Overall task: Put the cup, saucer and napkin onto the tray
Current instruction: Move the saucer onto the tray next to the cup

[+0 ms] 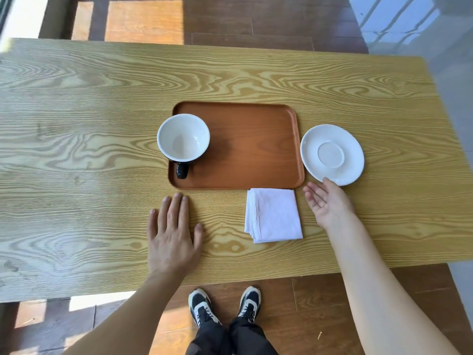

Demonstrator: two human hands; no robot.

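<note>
An orange-brown rectangular tray (250, 139) lies in the middle of the wooden table. A cup (183, 137), white inside and black outside with a black handle, stands upright on the tray's left end. A white saucer (332, 154) rests on the table just right of the tray. A folded white napkin (273, 215) lies on the table in front of the tray's right half. My left hand (172, 235) lies flat on the table, palm down, near the tray's front left corner. My right hand (328, 202) is open, palm turned inward, one fingertip at the saucer's near rim.
The light wood-grain table (76, 149) spans the view, its near edge running just above my feet. Dark wooden floor lies beyond the far edge and below. My shoes (225, 304) stand under the near edge.
</note>
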